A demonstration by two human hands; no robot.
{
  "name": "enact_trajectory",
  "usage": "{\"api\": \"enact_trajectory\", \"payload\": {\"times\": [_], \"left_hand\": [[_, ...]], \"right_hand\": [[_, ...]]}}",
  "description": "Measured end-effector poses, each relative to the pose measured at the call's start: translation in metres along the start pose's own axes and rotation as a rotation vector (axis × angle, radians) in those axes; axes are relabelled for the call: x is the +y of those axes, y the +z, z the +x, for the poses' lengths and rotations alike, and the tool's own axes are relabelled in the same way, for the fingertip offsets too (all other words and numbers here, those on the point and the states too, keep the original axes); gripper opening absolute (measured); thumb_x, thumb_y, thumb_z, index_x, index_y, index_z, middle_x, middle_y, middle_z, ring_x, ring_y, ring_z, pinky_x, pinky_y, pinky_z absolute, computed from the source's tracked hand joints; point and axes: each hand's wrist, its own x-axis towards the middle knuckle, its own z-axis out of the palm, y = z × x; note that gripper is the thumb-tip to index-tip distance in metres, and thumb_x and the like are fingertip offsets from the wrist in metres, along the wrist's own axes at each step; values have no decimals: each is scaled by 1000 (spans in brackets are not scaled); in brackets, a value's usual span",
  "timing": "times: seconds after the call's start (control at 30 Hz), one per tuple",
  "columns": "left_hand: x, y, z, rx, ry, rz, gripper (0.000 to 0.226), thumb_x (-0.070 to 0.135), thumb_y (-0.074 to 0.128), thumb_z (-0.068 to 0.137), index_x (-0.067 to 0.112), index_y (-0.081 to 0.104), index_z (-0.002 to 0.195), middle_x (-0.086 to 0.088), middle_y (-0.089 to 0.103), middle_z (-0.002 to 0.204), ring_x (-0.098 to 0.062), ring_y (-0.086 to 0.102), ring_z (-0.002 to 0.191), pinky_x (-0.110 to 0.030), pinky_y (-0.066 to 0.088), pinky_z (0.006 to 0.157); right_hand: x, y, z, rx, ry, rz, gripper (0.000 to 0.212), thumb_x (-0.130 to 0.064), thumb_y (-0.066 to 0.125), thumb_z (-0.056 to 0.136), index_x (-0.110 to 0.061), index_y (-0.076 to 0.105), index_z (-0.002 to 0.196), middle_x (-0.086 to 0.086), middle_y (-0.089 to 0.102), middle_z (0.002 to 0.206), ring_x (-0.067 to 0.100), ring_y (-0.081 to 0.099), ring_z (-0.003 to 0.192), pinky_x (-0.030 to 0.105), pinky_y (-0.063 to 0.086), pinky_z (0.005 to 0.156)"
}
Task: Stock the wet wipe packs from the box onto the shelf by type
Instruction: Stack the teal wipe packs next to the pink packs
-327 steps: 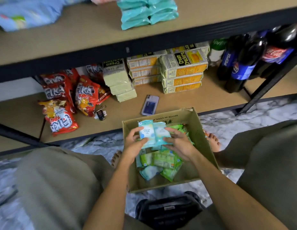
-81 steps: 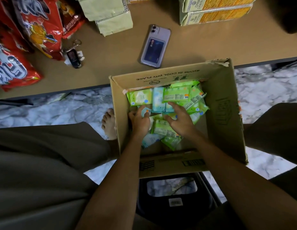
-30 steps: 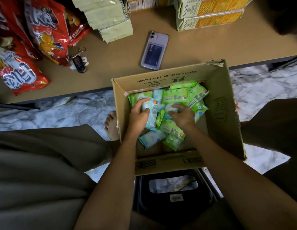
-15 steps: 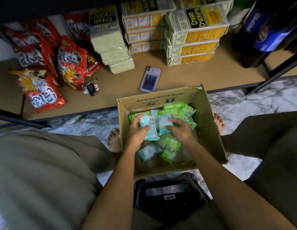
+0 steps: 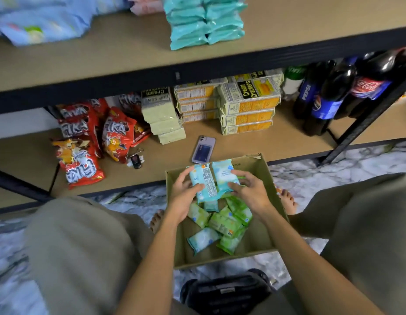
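Two blue wipe packs (image 5: 212,181) are gripped upright between both hands (image 5: 216,193) above the box (image 5: 265,178), the shelf (image 5: 129,55) lying ahead and above.

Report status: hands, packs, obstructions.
Left hand and right hand grip blue packs above box. Green packs remain inside. Nothing obstructing.

Glossy plastic wipe packs (image 5: 212,181); matt cardboard box (image 5: 263,173); smooth wood-look shelf (image 5: 288,21), marble-patterned floor (image 5: 299,176).

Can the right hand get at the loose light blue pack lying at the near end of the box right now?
Probably not yet: nothing covers the light blue pack, but the right hand and left hand are both holding the blue packs above the box.
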Motion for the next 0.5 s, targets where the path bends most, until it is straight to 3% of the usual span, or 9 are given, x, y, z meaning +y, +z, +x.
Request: {"api": "enact_trajectory", "payload": {"times": [0.07, 0.13, 0.3, 0.4, 0.5], "left_hand": [[16, 1, -4, -42, 30, 23, 61, -4, 68, 88, 33, 56, 135, -3, 75, 113, -25, 71, 105, -53, 57, 87], [34, 2, -9, -65, 68, 26, 62, -5, 69, 88, 32, 55, 136, -3, 75, 113, -25, 71, 106, -48, 59, 82], [82, 11, -27, -137, 184, 38, 68, -10, 72, 82, 29, 56, 136, -9, 74, 114, -24, 71, 104, -46, 60, 83], [112, 17, -38, -168, 254, 71, 71, -10, 74, 79, 32, 56, 133, -8, 73, 117, -23, 71, 105, -43, 62, 79], [143, 23, -49, -208, 359, 125, 77, -10, 78, 76, 30, 53, 137, -8, 71, 119, -23, 70, 107, -42, 61, 79]], "right_hand": [[-14, -2, -4, -28, -65, 0, 31, -1, 75, 85, -18, 69, 110, 9, 71, 102, 11, 70, 81, 25, 58, 69], [-29, -4, -9, -60, -125, 1, 31, 0, 76, 85, -19, 69, 109, 12, 72, 104, 17, 69, 89, 28, 59, 72], [-68, -9, -20, -119, -263, -16, 37, -4, 78, 83, -20, 70, 116, 7, 73, 113, 30, 67, 109, 49, 59, 87], [-97, -9, -29, -128, -327, -10, 39, -6, 80, 82, -25, 71, 114, 1, 73, 112, 25, 68, 108, 47, 60, 87], [-128, -8, -38, -146, -389, 23, 40, -1, 78, 82, -18, 69, 117, 1, 72, 112, 20, 69, 104, 40, 60, 85]]}}
